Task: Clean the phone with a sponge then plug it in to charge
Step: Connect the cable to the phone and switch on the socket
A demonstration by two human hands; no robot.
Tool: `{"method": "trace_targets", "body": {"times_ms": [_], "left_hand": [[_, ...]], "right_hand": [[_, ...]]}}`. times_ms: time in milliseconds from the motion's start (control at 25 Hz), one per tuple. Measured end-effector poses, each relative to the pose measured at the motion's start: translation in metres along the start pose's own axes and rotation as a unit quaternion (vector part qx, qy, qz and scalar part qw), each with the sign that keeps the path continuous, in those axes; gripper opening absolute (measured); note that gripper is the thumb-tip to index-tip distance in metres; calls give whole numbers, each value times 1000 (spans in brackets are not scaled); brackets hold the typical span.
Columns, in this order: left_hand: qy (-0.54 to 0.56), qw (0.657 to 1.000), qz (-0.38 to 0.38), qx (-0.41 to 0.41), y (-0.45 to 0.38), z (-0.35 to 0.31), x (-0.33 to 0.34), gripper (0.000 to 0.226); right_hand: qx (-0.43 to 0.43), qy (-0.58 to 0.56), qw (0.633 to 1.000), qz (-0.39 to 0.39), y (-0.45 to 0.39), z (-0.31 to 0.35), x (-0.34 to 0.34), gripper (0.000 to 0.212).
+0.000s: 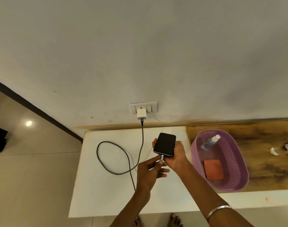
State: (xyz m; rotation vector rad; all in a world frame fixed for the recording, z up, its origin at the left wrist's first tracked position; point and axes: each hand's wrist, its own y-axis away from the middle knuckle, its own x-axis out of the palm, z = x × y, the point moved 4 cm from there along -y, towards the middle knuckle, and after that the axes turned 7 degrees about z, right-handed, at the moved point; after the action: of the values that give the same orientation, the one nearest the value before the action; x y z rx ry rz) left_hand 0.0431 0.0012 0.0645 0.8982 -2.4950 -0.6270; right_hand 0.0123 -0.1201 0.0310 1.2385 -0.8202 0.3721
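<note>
A black phone (165, 144) with a dark screen is held above the white table (107, 185) in my right hand (176, 156), which wraps its right side and bottom. My left hand (149, 172) pinches the grey cable plug (161, 157) at the phone's bottom edge; the plug touches the port. The grey cable (112, 163) loops over the table up to a white charger (141, 114) in the wall socket (144, 106). An orange sponge (213, 169) lies in the purple basket (241, 161) to the right.
A clear spray bottle (210, 142) leans in the basket, which sits on a wooden surface (263, 133). Crumpled items (282, 149) lie at the far right. The white wall stands close behind. My bare feet (174, 219) show below the table's front edge.
</note>
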Motion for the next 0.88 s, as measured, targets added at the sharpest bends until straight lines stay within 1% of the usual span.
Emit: {"method": "trace_targets", "body": {"times_ms": [360, 640, 880], "left_hand": [[2, 1000, -5, -5, 0, 3, 8, 22], [17, 1000, -9, -10, 4, 1, 14, 15], [15, 999, -10, -32, 3, -1, 17, 14]], "right_hand": [[-9, -9, 1000, -10, -1, 6, -11, 58], [14, -24, 1000, 1, 1, 6, -17, 58], [25, -20, 999, -19, -4, 6, -29, 55]]}}
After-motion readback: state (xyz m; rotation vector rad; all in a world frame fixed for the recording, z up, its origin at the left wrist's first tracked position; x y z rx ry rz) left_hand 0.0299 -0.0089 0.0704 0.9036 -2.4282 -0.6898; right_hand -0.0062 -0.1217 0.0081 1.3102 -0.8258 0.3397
